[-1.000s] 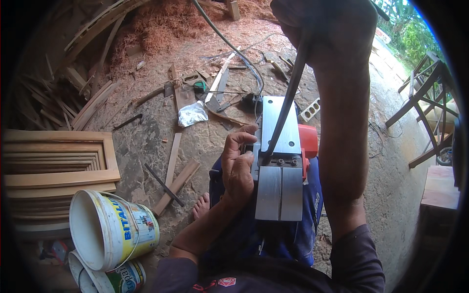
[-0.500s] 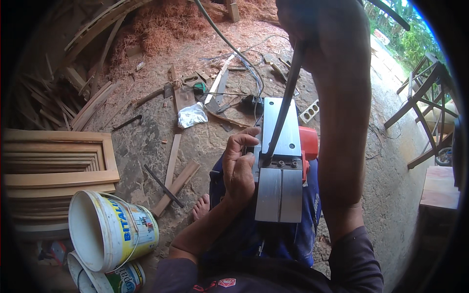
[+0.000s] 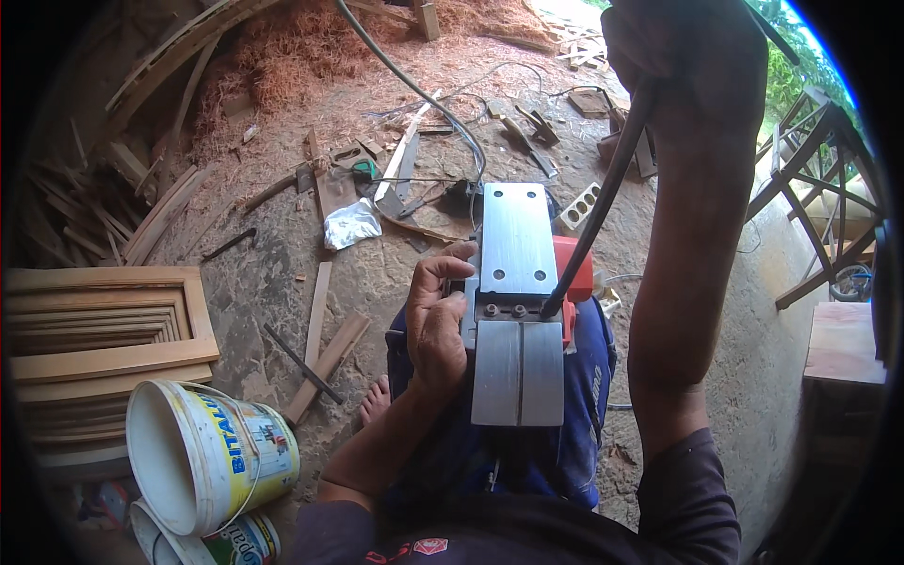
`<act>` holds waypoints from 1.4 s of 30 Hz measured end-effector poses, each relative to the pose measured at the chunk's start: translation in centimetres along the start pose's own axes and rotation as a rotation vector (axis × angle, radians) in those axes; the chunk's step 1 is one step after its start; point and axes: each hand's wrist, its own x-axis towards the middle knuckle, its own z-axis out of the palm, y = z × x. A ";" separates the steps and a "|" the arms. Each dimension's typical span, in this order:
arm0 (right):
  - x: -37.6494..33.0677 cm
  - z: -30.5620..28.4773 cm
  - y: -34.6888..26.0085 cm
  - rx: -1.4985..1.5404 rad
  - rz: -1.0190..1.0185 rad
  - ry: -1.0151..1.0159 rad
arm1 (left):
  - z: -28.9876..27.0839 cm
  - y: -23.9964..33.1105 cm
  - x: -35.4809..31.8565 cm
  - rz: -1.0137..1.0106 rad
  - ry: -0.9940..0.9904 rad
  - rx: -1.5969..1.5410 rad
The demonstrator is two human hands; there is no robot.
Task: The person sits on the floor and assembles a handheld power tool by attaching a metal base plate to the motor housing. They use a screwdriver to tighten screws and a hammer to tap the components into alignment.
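An upturned power planer (image 3: 516, 282) with two flat metal plates rests on a person's lap, its left edge well apart from two boards (image 3: 330, 365) on the ground. Fingers curled, the left hand (image 3: 440, 315) grasps the planer's left side; clenched, the right hand (image 3: 683, 42) grips the upper part of one dark rod (image 3: 603, 215), its lower tip at the right end of a strip bearing two bolts (image 3: 491, 311). Rough floor (image 3: 744, 424) stretches from the right forearm to one dark trestle (image 3: 817, 193). Two buckets (image 3: 231, 461) sit lower left, near stacked frames (image 3: 108, 358).
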 end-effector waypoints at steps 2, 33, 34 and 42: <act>-0.2 0.4 -1.1 0.022 0.027 -0.011 | 0.6 0.2 0.0 0.006 -0.011 -0.001; 2.3 -1.1 1.9 -1.153 -1.052 0.039 | 1.5 0.1 -0.2 -0.009 0.032 -0.063; 2.2 -0.5 2.2 -1.094 -1.040 0.102 | 1.3 0.0 -0.1 -0.011 0.037 -0.070; 0.2 1.7 -3.6 -0.555 0.012 0.047 | 1.1 0.9 0.5 -0.039 0.016 -0.130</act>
